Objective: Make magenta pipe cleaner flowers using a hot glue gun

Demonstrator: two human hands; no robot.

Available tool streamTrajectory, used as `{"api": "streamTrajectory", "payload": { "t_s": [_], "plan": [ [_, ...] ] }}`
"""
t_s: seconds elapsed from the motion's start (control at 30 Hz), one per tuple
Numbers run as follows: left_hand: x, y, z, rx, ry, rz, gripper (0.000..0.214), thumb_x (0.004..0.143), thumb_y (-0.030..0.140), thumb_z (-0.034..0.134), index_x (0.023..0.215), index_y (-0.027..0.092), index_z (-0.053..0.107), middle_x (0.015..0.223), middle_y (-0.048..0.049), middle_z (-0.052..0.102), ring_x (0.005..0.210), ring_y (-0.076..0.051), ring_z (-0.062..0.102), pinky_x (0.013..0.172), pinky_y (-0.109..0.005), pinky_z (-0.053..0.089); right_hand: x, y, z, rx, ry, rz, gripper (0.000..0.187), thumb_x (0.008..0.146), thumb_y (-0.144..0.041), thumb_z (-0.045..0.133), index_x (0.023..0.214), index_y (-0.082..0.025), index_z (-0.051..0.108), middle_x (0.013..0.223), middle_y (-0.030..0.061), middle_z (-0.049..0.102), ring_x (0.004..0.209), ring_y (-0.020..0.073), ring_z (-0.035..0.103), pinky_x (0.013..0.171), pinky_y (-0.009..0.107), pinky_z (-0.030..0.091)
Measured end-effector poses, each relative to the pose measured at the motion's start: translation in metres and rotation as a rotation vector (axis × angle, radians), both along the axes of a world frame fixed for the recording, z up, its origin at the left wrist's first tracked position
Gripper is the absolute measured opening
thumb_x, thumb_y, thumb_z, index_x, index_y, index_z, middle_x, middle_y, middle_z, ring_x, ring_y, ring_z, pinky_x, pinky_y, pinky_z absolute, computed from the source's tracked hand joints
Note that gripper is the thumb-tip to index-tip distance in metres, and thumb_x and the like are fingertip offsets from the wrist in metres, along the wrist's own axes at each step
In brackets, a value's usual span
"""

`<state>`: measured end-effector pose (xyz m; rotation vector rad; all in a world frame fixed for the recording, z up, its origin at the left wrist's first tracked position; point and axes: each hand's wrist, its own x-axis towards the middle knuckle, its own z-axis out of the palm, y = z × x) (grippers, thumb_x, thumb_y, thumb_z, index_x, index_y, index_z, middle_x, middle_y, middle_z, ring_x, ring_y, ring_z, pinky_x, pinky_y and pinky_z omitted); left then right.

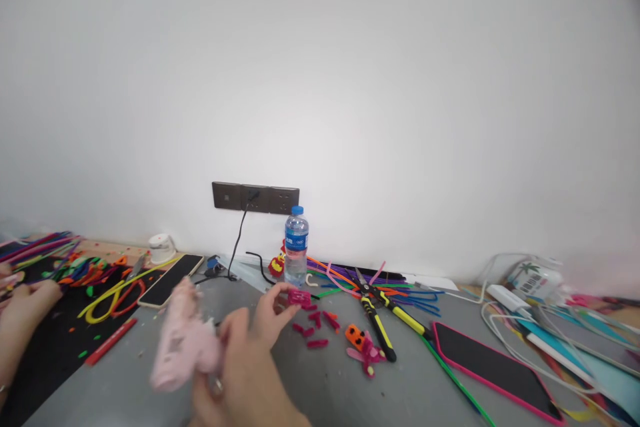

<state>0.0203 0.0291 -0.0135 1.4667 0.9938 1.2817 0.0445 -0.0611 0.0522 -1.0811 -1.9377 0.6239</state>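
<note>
Head view: a magenta fuzzy piece sits just below the centre of the frame, pinched between the thumb and fingers of the left hand. In the lower left of centre, the right hand is wrapped around the grip of what looks like a pink glue gun, blurred, well apart from the piece. The step in hand seems to be fixing small parts together, with 1 hand steadying and 1 managing the tool. The next move would seem to call for lining up the tip with the piece, clear of the fingertips.

The left hand points toward the right of the frame, its wrist hidden behind the right hand. The right forearm comes up from the bottom edge, knuckles upward, and the gun's long body stands tilted to the left of them.

About 6 cut magenta bits lie near the left hand on the grey bench. Right of these are a small orange-and-magenta figure and yellow-and-black pliers. A water bottle stands behind, and at the far left edge is a co-worker's hand.
</note>
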Motion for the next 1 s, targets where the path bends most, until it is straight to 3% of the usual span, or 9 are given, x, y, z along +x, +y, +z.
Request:
{"api": "streamTrajectory", "payload": {
  "t_s": [0.1, 0.2, 0.37, 0.5, 0.63, 0.73, 0.83, 0.9, 1.0],
  "plan": [
    [0.002, -0.006, 0.003, -0.007, 0.117, -0.103, 0.020, 0.069, 0.021, 0.067, 0.089, 0.018, 0.068, 0.085, -0.0056, 0.070, 0.068, -0.019, 0.062, 0.060, -0.027, 0.049, -0.042, 0.006, 0.001, 0.018, -0.285, 0.096, 0.043, 0.061, -0.017, 0.060, 0.102, -0.011, 0.047, 0.092, 0.0166, 0.061, 0.081, 0.0325, 0.061, 0.068, 0.043, 0.052],
    [0.004, -0.008, 0.002, -0.010, 0.146, -0.154, 0.017, 0.070, 0.021, 0.066, 0.087, 0.018, 0.066, 0.083, -0.0046, 0.068, 0.067, -0.017, 0.059, 0.058, -0.025, 0.047, -0.076, 0.019, -0.013, -0.051, -0.507, 0.033, 0.048, 0.061, -0.016, 0.065, 0.106, -0.008, 0.049, 0.101, 0.0215, 0.061, 0.088, 0.0352, 0.061, 0.070, 0.047, 0.053],
    [0.008, -0.005, -0.004, -0.014, 0.167, -0.170, 0.017, 0.069, 0.019, 0.066, 0.086, 0.017, 0.065, 0.081, -0.0044, 0.068, 0.068, -0.018, 0.059, 0.056, -0.023, 0.042, -0.114, 0.041, -0.052, -0.286, -0.575, -0.126, 0.040, 0.075, 0.000, 0.053, 0.115, -0.006, 0.051, 0.104, 0.0241, 0.064, 0.096, 0.0328, 0.063, 0.075, 0.045, 0.052],
    [0.008, -0.002, -0.006, -0.030, 0.126, -0.166, 0.018, 0.069, 0.019, 0.066, 0.086, 0.017, 0.065, 0.083, -0.0055, 0.068, 0.073, -0.019, 0.060, 0.057, -0.023, 0.043, -0.119, 0.039, -0.055, -0.321, -0.587, -0.129, 0.038, 0.082, 0.004, 0.040, 0.116, -0.006, 0.055, 0.107, 0.0249, 0.064, 0.100, 0.0320, 0.062, 0.077, 0.043, 0.051],
    [0.006, -0.001, -0.006, -0.041, 0.081, -0.122, 0.019, 0.068, 0.020, 0.067, 0.086, 0.017, 0.064, 0.084, -0.0058, 0.069, 0.076, -0.021, 0.061, 0.058, -0.024, 0.044, -0.093, 0.017, -0.038, -0.121, -0.648, 0.033, 0.026, 0.077, -0.010, 0.056, 0.101, -0.004, 0.064, 0.103, 0.0239, 0.064, 0.096, 0.0345, 0.060, 0.076, 0.045, 0.051],
    [0.002, 0.000, -0.005, -0.040, 0.055, -0.084, 0.021, 0.069, 0.022, 0.068, 0.088, 0.017, 0.064, 0.087, -0.0071, 0.069, 0.079, -0.022, 0.063, 0.061, -0.026, 0.046, -0.052, 0.001, -0.020, 0.141, -0.546, 0.251, 0.019, 0.080, -0.021, 0.057, 0.093, -0.013, 0.067, 0.101, 0.0148, 0.066, 0.096, 0.0303, 0.059, 0.071, 0.036, 0.051],
    [-0.001, 0.003, -0.005, -0.060, 0.009, -0.064, 0.023, 0.070, 0.025, 0.069, 0.091, 0.016, 0.064, 0.090, -0.0086, 0.070, 0.081, -0.022, 0.064, 0.067, -0.028, 0.048, 0.006, -0.004, 0.003, 0.037, -0.645, 0.360, 0.012, 0.076, -0.024, 0.062, 0.081, -0.016, 0.070, 0.081, 0.0069, 0.071, 0.072, 0.0215, 0.064, 0.060, 0.025, 0.048],
    [-0.002, 0.007, -0.008, -0.083, -0.040, -0.047, 0.026, 0.069, 0.026, 0.070, 0.092, 0.016, 0.063, 0.090, -0.0094, 0.071, 0.081, -0.023, 0.065, 0.069, -0.029, 0.048, 0.049, -0.001, 0.016, -0.156, -0.709, 0.220, 0.013, 0.076, -0.020, 0.059, 0.079, -0.018, 0.072, 0.072, 0.0052, 0.073, 0.063, 0.0192, 0.066, 0.055, 0.023, 0.045],
    [-0.003, 0.015, -0.013, -0.099, -0.150, 0.018, 0.041, 0.061, 0.026, 0.075, 0.098, 0.017, 0.059, 0.090, -0.0085, 0.071, 0.076, -0.021, 0.065, 0.067, -0.030, 0.049, 0.100, 0.010, 0.022, -0.343, -0.875, -0.110, 0.023, 0.075, -0.008, 0.054, 0.086, -0.014, 0.073, 0.084, 0.0138, 0.074, 0.079, 0.0273, 0.070, 0.061, 0.028, 0.047]
  ]
}}
